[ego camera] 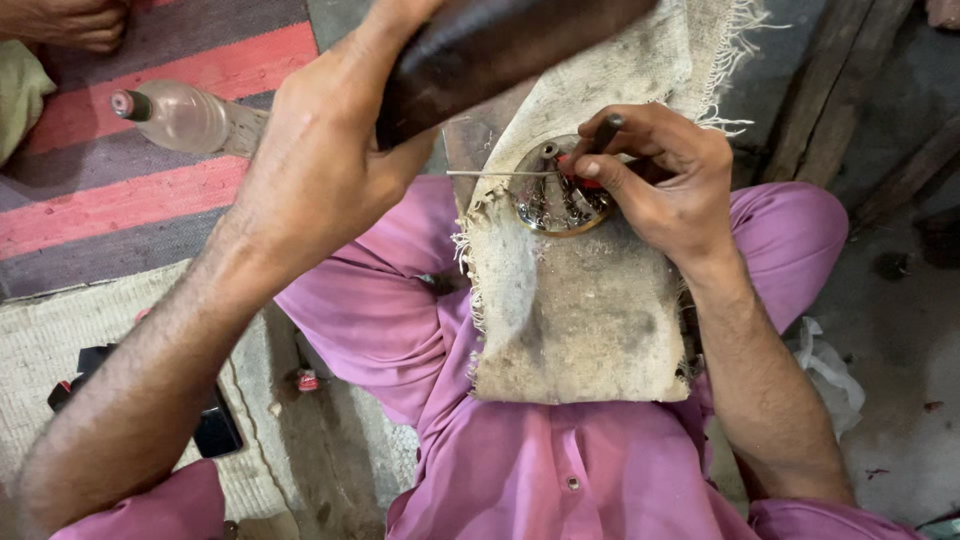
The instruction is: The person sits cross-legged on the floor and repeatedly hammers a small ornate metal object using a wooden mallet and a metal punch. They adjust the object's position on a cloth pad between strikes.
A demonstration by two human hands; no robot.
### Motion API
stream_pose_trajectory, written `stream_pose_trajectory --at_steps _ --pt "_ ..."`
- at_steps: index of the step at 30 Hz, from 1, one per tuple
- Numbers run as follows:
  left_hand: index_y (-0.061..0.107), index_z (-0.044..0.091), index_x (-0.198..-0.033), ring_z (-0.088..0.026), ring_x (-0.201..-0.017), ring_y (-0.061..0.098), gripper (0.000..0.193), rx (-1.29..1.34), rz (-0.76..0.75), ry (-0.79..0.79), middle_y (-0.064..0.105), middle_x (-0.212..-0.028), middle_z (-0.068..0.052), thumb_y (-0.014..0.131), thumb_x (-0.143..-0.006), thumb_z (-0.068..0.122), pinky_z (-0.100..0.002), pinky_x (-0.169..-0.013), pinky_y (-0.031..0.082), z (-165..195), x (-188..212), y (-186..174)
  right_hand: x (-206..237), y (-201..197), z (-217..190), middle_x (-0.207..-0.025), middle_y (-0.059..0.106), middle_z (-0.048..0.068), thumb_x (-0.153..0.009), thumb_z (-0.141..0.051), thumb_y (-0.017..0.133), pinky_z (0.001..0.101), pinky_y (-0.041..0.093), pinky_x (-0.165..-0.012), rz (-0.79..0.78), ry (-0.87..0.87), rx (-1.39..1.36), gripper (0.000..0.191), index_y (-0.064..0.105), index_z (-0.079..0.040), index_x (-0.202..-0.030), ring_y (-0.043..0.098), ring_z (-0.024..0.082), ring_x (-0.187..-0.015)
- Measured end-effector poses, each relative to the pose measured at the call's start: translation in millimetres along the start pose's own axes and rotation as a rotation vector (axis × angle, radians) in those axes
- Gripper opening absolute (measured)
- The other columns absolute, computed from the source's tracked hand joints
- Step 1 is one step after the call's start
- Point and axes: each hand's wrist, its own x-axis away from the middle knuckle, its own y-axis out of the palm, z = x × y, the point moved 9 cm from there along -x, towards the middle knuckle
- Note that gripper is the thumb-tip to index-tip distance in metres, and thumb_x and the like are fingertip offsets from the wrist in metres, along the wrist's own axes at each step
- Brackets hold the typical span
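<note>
- on the lap, over a worn burlap cloth (580, 320), lies a round brass-coloured ornament (560, 200) with openwork; it sits near the cloth's upper edge, partly covered by the right hand's fingers.
- the right hand (655, 180) comes in from the right with the wrist bent and the knuckles up; its fingers are closed tight around a small red-handled tool (583, 170) pressed to the ornament.
- a thin metal rod (500, 173) runs level from the tool out to the left, its long axis lying across the frame, its free end over the cloth's frayed edge.
- the left hand (320, 160) is raised above the lap, the forearm running up from the lower left; its fingers are wrapped around a dark wooden mallet (490, 50), whose long axis slants up to the right.
- the mallet is blurred and cut off by the top edge, so its head cannot be made out.
- the tool's tip is hidden under the right fingers, and the ornament's pattern is too small to read.
- farther out, a clear plastic bottle (175, 115) with a red cap lies on a striped rug (130, 190), its cap pointing left.
- a dark flat object (215, 425) lies on a woven mat, half hidden by the left forearm.
</note>
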Motion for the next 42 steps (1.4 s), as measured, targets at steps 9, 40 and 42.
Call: stream_pose_trajectory --at_steps 9,40,42 --pt "0.05 0.017 -0.153 -0.031 -0.098 0.064 0.068 -0.466 -0.096 0.07 0.059 -0.097 -0.009 0.069 -0.091 -0.004 -0.051 -0.089 0.043 13 -4 9 2 0 0 -0.102 0.077 0.014 -0.101 -0.003 0.078 0.029 0.07 -0.078 -0.008 -0.01 0.079 0.021 0.07 0.002 -0.12 0.08 0.02 -0.091" --pt "0.048 0.019 -0.155 -0.038 -0.108 0.062 0.069 -0.363 -0.082 0.052 0.06 -0.111 -0.016 0.067 -0.092 -0.001 -0.054 -0.095 0.044 5 -12 9 3 -1 0 -0.104 0.078 0.012 -0.099 0.0 0.079 0.0259 0.067 -0.078 -0.01 0.009 0.049 0.023 0.072 0.001 -0.121 0.078 0.017 -0.09" --pt "0.048 0.021 -0.152 -0.037 -0.112 0.062 0.065 -0.441 -0.034 0.095 0.06 -0.116 -0.016 0.069 -0.094 0.001 -0.054 -0.098 0.044 10 -14 5 3 -1 0 -0.106 0.077 0.014 -0.1 -0.001 0.079 0.0273 0.068 -0.082 -0.01 0.0 0.041 0.023 0.071 0.001 -0.122 0.078 0.018 -0.094"
